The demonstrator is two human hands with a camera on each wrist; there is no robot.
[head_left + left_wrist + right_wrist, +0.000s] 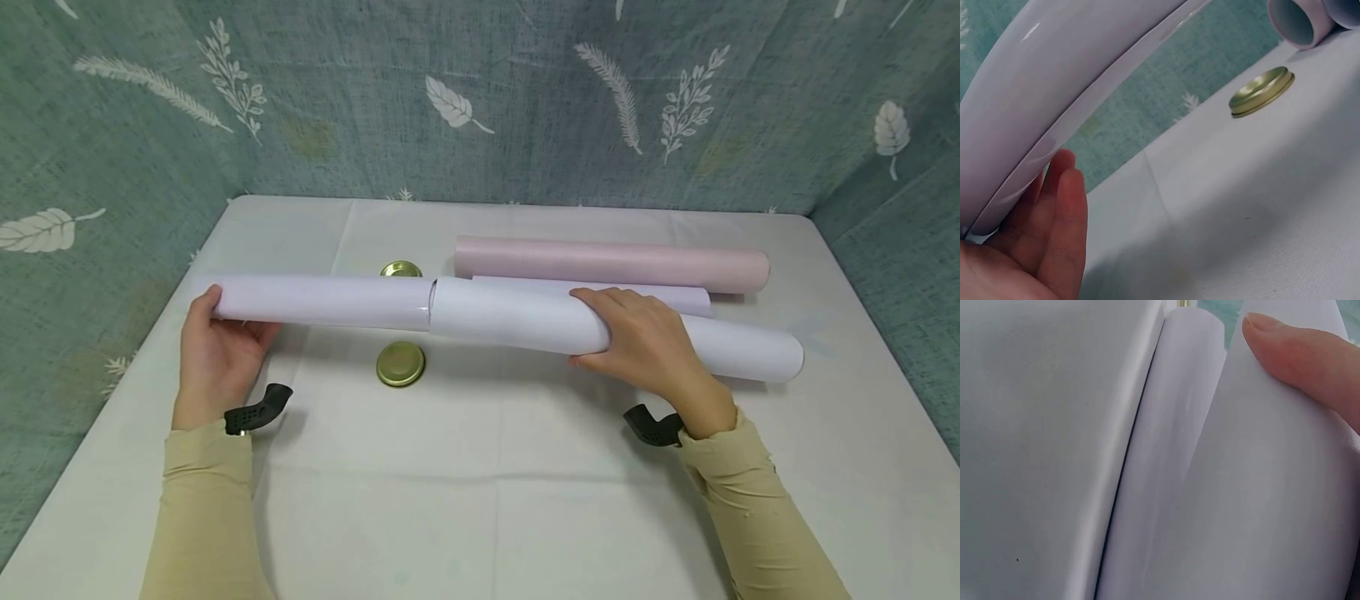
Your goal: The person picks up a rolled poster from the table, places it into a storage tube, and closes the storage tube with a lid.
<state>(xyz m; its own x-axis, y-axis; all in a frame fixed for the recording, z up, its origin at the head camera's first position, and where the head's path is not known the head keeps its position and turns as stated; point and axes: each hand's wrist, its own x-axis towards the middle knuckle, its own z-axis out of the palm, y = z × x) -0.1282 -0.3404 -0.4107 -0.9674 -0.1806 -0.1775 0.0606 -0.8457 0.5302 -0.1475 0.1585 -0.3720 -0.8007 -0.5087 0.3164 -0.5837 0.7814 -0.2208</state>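
Note:
My left hand (225, 358) holds a glossy lavender paper roll (330, 300) near its left end, thumb on top and fingers (1066, 212) underneath. The roll's right end meets the left end of a white paper roll (510, 312), and a dark seam edge shows there. From above, my right hand (645, 337) grips this white roll, its thumb (1297, 356) pressed along the side in the right wrist view. The lavender roll is raised over the table, with a shadow below it. White paper also shows right of my right hand.
Behind the white roll lie a second lavender roll (675, 297), partly covered, and a pink roll (611, 262). One gold jar lid (401, 364) lies in front of the held rolls; another gold lid (401, 269) is half hidden behind. Leaf-patterned green cloth (510, 167) borders the white table (390, 517).

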